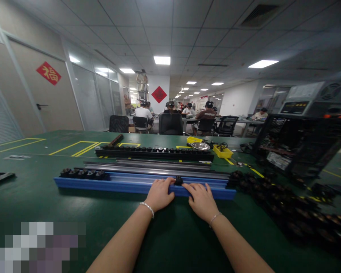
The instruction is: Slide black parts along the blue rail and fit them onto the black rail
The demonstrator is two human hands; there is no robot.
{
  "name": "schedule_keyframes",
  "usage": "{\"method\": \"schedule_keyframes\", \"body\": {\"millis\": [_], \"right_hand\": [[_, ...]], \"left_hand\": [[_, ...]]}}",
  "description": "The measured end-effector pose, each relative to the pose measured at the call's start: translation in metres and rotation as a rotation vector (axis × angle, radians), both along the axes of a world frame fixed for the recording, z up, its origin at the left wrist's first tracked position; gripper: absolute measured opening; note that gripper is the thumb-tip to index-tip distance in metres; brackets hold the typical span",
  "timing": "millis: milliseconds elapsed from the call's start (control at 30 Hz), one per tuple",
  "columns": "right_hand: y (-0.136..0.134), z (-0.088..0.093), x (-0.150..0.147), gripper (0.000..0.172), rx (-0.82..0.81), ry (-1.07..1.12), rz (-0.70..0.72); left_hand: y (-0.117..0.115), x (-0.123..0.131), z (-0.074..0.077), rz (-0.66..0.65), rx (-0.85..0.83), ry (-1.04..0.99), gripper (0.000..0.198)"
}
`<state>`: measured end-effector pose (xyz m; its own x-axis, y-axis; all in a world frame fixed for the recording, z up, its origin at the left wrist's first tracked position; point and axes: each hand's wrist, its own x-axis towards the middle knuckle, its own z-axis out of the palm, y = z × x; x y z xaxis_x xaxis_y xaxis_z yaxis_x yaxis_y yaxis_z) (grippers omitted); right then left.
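Note:
A long blue channel rail (144,188) lies across the green table in front of me. Inside it, near the middle, sits a small black component (178,181). My left hand (159,194) holds this piece from the left with its fingertips, the thumb resting by the rail's front wall. From the other side, my right hand (201,200) presses its index finger against the same piece, fingers curved over the rail. Several similar black components (83,173) stand in a row in the rail's left end. The piece's lower side is hidden in the rail.
Bare metal rails (159,168) lie behind the blue one. Farther back stands a black rail (156,154) filled with components. A large pile of black components (295,212) spreads to the right, near an open computer case (292,148). Yellow bins (223,151) stand behind.

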<state>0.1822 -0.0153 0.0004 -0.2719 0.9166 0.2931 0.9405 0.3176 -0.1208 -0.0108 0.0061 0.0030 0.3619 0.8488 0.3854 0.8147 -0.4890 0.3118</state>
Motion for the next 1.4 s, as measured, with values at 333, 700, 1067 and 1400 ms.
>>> {"method": "schedule_keyframes", "body": {"millis": [333, 700, 1067, 1400], "right_hand": [[0.001, 0.0, 0.003, 0.052, 0.021, -0.069, 0.014], [0.001, 0.005, 0.007, 0.052, 0.01, -0.054, 0.056], [0.001, 0.006, 0.009, 0.05, 0.008, -0.06, 0.051], [0.003, 0.005, 0.015, 0.05, 0.007, -0.032, 0.081]], "left_hand": [[-0.001, -0.001, 0.002, 0.018, -0.01, 0.055, 0.044], [-0.002, -0.002, -0.001, -0.039, 0.009, 0.076, 0.043], [-0.003, -0.002, 0.001, -0.049, 0.0, 0.058, 0.045], [-0.003, 0.0, 0.003, -0.036, 0.006, 0.107, 0.045]]}}
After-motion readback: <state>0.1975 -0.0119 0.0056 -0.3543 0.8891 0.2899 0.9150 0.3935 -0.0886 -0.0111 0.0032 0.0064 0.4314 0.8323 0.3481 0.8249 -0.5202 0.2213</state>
